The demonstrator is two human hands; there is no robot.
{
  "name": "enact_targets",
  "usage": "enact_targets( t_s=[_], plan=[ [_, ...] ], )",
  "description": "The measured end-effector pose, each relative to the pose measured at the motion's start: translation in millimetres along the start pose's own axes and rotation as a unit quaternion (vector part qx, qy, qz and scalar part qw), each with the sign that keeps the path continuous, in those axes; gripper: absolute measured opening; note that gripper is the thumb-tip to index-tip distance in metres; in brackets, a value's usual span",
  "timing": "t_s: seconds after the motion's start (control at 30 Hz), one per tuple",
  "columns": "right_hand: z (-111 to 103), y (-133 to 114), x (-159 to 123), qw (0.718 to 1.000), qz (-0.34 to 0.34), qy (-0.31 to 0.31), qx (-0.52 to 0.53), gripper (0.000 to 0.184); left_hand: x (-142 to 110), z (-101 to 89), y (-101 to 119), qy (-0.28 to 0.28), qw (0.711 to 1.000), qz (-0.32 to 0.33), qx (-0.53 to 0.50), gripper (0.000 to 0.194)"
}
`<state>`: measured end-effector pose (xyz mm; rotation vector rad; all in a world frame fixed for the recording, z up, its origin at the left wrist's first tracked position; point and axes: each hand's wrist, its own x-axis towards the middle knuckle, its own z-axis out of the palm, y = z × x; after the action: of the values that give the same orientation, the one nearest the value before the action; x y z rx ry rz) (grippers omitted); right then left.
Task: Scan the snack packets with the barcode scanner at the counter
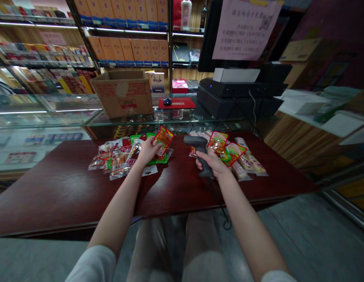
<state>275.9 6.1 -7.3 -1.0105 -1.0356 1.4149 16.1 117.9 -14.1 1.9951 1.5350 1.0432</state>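
Note:
My left hand (149, 151) grips a red-edged snack packet (163, 139), tilted above a pile of packaged snacks (120, 160) on the dark red-brown table (58, 184). Some packets in that pile are clear, others green or red. In my right hand (213, 162) is a black handheld barcode scanner (204, 156), its fingers wrapped round the grip and its head pointing left. Just beyond and right of that hand lie more snacks: a red and green packet (218, 141) on top, and long clear packets (252, 158) at the right.
An open cardboard box (123, 94) stands on the glass counter behind the table. Right of it are a mouse (167, 101) on a red mat (184, 103) and a monitor (207, 43) with a paper notice (246, 29). The scanner's cable (227, 223) hangs over the front edge.

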Motion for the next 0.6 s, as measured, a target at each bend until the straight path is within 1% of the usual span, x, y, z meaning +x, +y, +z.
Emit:
enact_targets(
  t_s=[0.13, 0.2, 0.27, 0.33, 0.4, 0.5, 0.57, 0.6],
  plan=[
    [14, 1, 15, 1.0, -0.003, -0.018, 0.021, 0.046, 0, -0.4, -5, 0.003, 1.0, 0.0, 0.019, 0.018],
    [16, 1, 20, 0.999, -0.02, -0.012, 0.025, 0.044, -2, -0.3, -5, 0.002, 0.999, 0.0, 0.036, 0.02],
    [14, -1, 23, 0.999, -0.041, -0.006, 0.028, 0.042, -5, 0.5, -2, -0.001, 0.998, -0.01, 0.066, 0.027],
    [8, -7, 25, 0.998, -0.055, -0.004, 0.03, 0.041, -10, 2.1, 1, -0.003, 0.992, -0.021, 0.123, 0.038],
    [-1, -16, 26, 0.998, -0.057, -0.002, 0.032, 0.042, -16, 4.3, 4, 0.008, 0.979, -0.013, 0.202, 0.047],
    [-17, -29, 24, 0.998, -0.059, 0.015, 0.032, 0.042, -22, 8.5, 10, 0.061, 0.952, 0.021, 0.3, 0.056],
    [-27, -36, 20, 0.997, -0.066, 0.031, 0.025, 0.043, -25, 14.0, 18, 0.086, 0.94, 0.059, 0.323, 0.054],
    [-31, -38, 18, 0.997, -0.067, 0.036, 0.02, 0.044, -26, 18.4, 24, 0.084, 0.939, 0.084, 0.323, 0.049]
  ],
)
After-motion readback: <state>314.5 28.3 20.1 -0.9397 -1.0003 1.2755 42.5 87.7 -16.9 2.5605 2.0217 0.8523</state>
